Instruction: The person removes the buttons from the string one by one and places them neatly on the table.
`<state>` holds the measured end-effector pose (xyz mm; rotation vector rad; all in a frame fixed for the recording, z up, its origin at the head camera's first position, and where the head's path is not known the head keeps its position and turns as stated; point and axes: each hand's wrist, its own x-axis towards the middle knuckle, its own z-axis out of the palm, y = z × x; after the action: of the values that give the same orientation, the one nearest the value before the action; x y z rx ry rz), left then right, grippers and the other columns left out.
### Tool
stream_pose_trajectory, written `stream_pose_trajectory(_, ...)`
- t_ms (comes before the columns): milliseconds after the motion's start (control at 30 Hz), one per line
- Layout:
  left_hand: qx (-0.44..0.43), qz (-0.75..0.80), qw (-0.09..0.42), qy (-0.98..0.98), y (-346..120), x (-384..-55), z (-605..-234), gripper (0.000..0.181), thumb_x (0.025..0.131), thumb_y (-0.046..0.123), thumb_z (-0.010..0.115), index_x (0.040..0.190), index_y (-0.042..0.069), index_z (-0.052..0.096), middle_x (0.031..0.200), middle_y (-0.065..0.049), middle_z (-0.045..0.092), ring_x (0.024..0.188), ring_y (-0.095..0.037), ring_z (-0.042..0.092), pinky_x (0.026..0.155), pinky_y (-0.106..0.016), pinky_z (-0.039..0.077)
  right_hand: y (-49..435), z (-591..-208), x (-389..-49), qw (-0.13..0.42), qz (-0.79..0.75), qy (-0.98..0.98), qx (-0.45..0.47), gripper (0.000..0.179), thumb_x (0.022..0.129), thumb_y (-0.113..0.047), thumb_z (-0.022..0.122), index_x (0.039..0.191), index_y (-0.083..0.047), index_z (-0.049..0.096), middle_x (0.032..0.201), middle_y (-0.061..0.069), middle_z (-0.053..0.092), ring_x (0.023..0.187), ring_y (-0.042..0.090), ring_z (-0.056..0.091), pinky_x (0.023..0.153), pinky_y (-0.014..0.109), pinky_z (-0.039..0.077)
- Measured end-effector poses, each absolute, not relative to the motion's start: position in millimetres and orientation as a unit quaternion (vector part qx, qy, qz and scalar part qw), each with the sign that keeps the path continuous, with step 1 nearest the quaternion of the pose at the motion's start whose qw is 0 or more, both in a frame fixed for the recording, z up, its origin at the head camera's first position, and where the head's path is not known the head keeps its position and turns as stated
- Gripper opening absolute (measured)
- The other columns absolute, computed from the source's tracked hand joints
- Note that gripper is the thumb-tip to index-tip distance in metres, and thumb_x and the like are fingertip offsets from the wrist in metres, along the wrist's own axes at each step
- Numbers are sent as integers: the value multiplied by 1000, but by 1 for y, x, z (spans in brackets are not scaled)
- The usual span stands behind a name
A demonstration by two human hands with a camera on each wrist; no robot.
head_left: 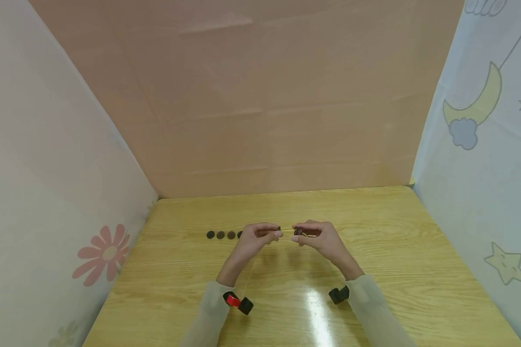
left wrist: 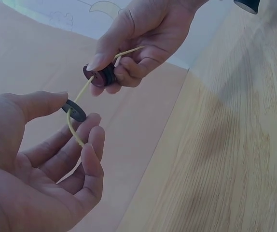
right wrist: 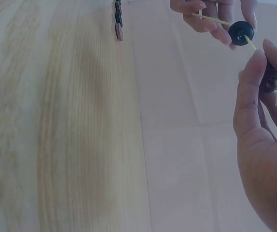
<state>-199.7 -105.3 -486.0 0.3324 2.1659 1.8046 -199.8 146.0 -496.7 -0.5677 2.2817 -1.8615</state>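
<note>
A dark button (left wrist: 75, 111) is pinched between thumb and fingers of my left hand (head_left: 259, 237), with a yellow string (left wrist: 84, 90) running through it. Opposite, my right hand (head_left: 320, 237) grips a small stack of dark and reddish-brown buttons (left wrist: 100, 76) threaded on the same string. Between the hands the string spans a short gap, and its end sticks out past the stack. In the right wrist view, the left hand's single button (right wrist: 241, 33) faces the camera, apart from the stack (right wrist: 271, 81).
Several loose buttons (head_left: 220, 234) lie in a row on the wooden table (head_left: 178, 274), left of the left hand. A brown paper wall (head_left: 265, 120) stands behind the table. Light patterned sheets flank it on both sides. Black cameras are strapped at both wrists.
</note>
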Motion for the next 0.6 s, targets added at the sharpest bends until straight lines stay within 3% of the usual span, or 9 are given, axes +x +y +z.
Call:
stream_pose_trajectory(233,103,623,148,761,-114,-200,-488,48,87,49,71,126,21,66,118,-2,71,114,-35,63,104,-56,45,148,-497,-200,67,-624,754,-194,36,87,-30,75,121,-20,70,117,5,69,95,20,71,82,45,59)
stream_pose_trajectory(467,99,609,138,774,-124,-199,-489,47,88,49,69,124,19,68,119,-1,70,107,-20,65,104,-55,46,150,-498,-200,73,-626,752,-193,38,88,-30,74,124,-21,68,118,5,68,101,19,69,82,35,60)
stream_pose_trajectory(600,97,610,139,774,-128,-200,-490,44,88,49,70,122,22,69,118,0,71,109,-25,65,104,-55,46,151,-498,-200,74,-625,755,-183,37,87,-31,75,123,-22,69,118,4,68,101,18,69,83,38,59)
